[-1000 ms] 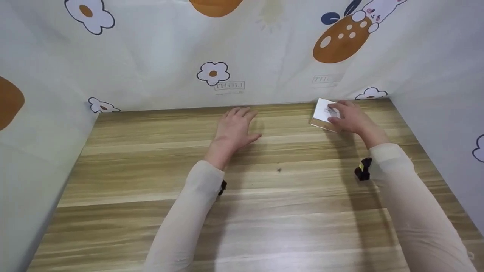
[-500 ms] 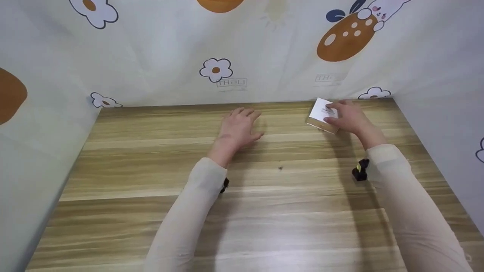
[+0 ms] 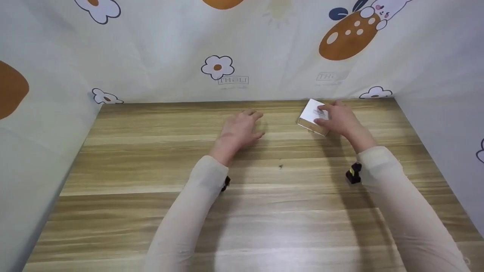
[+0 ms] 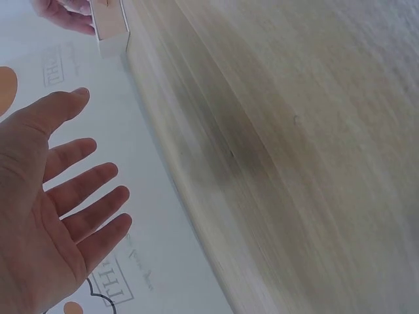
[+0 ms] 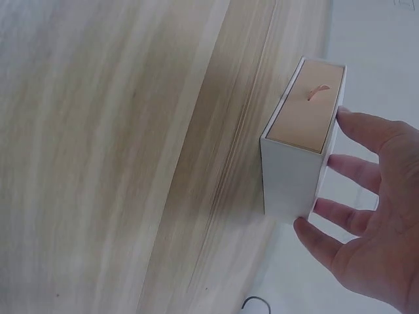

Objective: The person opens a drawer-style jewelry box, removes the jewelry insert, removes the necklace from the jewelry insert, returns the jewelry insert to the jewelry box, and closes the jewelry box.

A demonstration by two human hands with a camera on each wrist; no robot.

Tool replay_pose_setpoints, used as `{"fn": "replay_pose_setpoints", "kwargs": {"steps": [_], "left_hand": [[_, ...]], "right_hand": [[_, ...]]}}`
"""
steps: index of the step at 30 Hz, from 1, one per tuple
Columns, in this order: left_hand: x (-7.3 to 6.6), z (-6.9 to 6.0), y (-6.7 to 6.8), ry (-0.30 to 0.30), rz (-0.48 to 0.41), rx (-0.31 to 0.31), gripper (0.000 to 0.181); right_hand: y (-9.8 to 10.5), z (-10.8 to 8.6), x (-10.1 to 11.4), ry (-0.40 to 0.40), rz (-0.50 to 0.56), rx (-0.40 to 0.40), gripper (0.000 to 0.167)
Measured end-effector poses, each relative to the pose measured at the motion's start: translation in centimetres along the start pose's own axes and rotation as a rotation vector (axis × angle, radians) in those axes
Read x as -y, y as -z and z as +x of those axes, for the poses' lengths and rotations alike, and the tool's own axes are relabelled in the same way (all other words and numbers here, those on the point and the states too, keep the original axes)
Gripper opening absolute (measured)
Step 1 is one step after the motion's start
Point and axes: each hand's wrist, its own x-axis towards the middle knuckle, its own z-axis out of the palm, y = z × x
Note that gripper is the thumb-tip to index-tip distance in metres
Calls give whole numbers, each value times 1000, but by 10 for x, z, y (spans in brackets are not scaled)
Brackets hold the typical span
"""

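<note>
A small white box [image 3: 311,111] with a tan drawer front [image 5: 306,108] and a ribbon pull loop [image 5: 319,91] sits near the back right of the table. My right hand [image 3: 338,118] touches it from the right. Thumb and forefinger lie against its white top in the head view. In the right wrist view the fingertips rest along the box's edges without wrapping round it. My left hand [image 3: 240,128] is apart from the box, to its left. Its fingers [image 4: 91,186] are spread and hold nothing.
The wood-grain table [image 3: 151,158] meets a printed cloth wall [image 3: 159,56] just behind the box. More cloth rises along the left and right sides. Each sleeve carries a small black wrist device [image 3: 353,173]. A dark speck [image 3: 280,166] marks the tabletop.
My right hand and the white box have moved left together along the table's back edge. The left hand keeps nearly the same place, slightly turned. The head view has shifted slightly.
</note>
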Motion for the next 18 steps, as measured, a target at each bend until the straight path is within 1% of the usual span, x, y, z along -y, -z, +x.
{"fn": "replay_pose_setpoints", "kwargs": {"steps": [7,10,15,18], "left_hand": [[-2,1,0,-14,4,-25,54],[-2,0,-1,-8,-4,-25,53],[0,-2,-2,0,-21,-37,49],[0,-4,-3,6,-31,-31,49]], "right_hand": [[-3,-2,11,49,-60,-64,57],[-4,-2,16,59,-77,-55,57],[-7,-1,25,70,-64,-26,58],[-9,0,31,76,-58,-22,58]]}}
